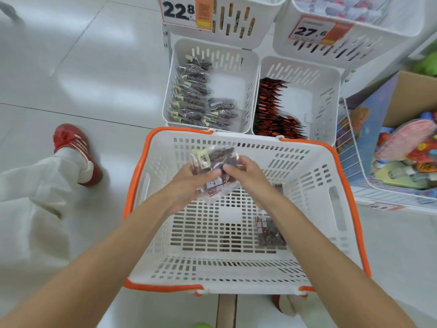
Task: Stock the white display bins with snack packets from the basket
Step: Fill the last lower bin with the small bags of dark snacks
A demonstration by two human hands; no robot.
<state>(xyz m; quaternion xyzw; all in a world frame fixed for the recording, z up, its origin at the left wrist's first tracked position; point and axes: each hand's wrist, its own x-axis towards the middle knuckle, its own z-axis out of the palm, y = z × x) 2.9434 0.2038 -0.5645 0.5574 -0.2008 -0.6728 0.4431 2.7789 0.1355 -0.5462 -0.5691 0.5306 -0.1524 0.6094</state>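
head view: both hands above basket (236,278), bunch of clear snack packets (214,159) held between them. left hand (189,183) cupped under, fingers curled round; right hand (246,172) pinching top edge. packets look light, soft, crinkly, and probably slippery when stacked, so best taken by sealed edges, not squeezed. spare packet (269,230) lies on basket floor, right side. white bin (227,88) beyond is part filled with similar dark packets. blur hides count in hand, labels unreadable.
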